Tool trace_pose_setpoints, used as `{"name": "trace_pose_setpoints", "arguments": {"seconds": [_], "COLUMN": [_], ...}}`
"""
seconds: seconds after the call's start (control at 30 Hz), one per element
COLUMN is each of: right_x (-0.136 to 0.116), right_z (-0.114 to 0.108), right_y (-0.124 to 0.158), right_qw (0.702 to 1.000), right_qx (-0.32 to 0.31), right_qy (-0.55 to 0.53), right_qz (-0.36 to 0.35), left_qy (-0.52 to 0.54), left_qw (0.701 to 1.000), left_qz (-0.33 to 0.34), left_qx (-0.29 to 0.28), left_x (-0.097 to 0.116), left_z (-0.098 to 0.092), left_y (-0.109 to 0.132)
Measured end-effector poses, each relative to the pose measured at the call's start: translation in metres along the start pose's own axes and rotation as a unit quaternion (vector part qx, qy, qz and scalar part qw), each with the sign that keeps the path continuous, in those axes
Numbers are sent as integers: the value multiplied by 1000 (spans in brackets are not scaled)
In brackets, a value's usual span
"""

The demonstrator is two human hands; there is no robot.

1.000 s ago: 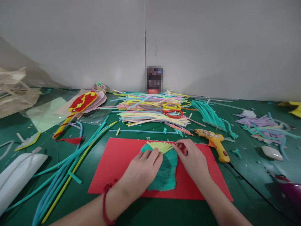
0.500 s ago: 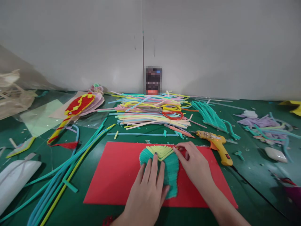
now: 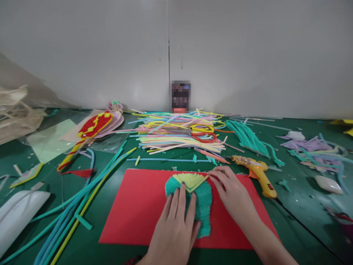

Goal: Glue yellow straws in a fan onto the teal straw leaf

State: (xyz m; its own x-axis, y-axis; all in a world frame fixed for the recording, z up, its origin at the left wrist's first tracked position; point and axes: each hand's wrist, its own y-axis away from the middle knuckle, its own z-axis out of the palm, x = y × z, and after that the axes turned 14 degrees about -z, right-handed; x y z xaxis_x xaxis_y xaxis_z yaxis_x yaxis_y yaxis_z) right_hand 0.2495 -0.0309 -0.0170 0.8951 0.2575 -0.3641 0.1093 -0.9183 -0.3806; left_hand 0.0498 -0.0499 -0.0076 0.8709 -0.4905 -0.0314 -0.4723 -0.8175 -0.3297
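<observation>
Green table (image 3: 110,254) below, left fingers (image 3: 181,200) touch teal piece (image 3: 203,213).

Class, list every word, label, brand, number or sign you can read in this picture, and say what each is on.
None can be read.
Pixelated panel by the wall: blurred out.
Glue gun: any marks on its switch are too small to read.
Red board: no writing shows.

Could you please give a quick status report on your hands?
Left hand spread on ridged green piece. Right hand at upper right corner of yellow chevron. Glue gun nearby, blocking neither hand.
</observation>
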Motion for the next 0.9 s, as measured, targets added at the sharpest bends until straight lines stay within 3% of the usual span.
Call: {"name": "trace_pose_setpoints", "arguments": {"seconds": [0.43,0.9], "right_x": [6,5], "right_z": [5,6], "right_y": [-1,-1], "right_qw": [998,996], "right_qx": [-8,-12], "right_qy": [60,89], "right_qz": [-32,-19], "left_qy": [-1,8], "left_qw": [1000,1000], "left_qz": [-3,-14], "left_qx": [20,20], "left_x": [-1,1], "left_z": [2,4], "left_y": [0,1]}}
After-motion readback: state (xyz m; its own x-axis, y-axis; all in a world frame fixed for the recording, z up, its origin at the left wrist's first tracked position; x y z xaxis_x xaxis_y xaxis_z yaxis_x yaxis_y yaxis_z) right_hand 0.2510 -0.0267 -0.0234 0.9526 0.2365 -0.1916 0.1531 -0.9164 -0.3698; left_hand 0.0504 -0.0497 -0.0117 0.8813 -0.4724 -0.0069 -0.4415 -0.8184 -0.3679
